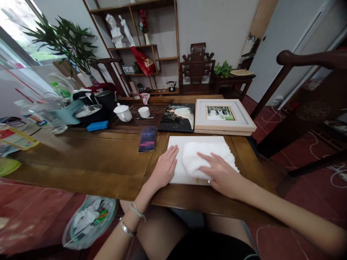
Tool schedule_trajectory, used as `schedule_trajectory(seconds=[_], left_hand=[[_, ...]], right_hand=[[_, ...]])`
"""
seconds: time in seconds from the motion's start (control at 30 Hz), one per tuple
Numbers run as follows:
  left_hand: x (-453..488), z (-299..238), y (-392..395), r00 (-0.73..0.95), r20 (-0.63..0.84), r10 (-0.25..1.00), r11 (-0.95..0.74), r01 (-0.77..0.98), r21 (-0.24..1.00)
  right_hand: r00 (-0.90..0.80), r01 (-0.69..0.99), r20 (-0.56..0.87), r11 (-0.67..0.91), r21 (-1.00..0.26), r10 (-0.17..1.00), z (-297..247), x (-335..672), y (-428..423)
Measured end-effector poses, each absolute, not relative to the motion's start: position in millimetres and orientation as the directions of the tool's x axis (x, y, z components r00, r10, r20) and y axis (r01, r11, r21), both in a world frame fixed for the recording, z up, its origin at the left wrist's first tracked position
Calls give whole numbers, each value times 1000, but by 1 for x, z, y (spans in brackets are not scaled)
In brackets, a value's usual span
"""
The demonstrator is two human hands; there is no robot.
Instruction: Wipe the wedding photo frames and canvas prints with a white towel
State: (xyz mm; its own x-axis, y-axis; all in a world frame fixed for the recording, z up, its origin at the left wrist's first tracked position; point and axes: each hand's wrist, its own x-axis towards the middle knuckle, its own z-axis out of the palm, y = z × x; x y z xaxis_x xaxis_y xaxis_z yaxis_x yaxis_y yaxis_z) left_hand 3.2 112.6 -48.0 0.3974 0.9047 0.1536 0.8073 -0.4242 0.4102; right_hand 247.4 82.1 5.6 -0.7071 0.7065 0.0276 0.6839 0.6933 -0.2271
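Observation:
A flat white board or frame back (195, 141) lies on the wooden table (89, 155) in front of me. My left hand (164, 167) rests flat on its left edge, fingers stretched out. My right hand (220, 171) presses a white cloth (202, 156) onto the board, fingers spread over the cloth. Just beyond the board lie a white picture frame with a photo (223, 115) and a dark photo print (179, 117).
A phone (148, 139) lies left of the board. Farther back stand a white teapot (123, 112), a cup (144, 112), a blue sponge (97, 125) and a kettle (104, 97). A bin with waste (89, 220) sits under the table. A dark chair (306, 94) stands at right.

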Motion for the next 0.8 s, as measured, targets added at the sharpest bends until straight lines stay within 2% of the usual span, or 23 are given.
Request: schedule_trajectory(seconds=[0.1,0.23,0.37,0.53,0.67,0.8], left_hand=[[4,-46,112,392,141,909,-414,809,418],[5,-45,111,389,143,910,-411,807,423],[5,-45,111,392,135,910,-411,809,421],[5,-47,112,385,134,913,-405,815,414],[4,-48,112,389,143,910,-412,811,414],[5,-45,111,391,145,909,-415,810,415]], right_hand=[[-617,768,55,616,-176,785,2,261,116],[-594,790,64,596,-141,802,-4,268,118],[-646,752,59,648,-116,761,-10,269,65],[-750,651,-19,733,-198,661,4,282,19],[-771,618,-16,743,-255,636,14,301,53],[-697,688,107,704,-176,709,0,314,104]])
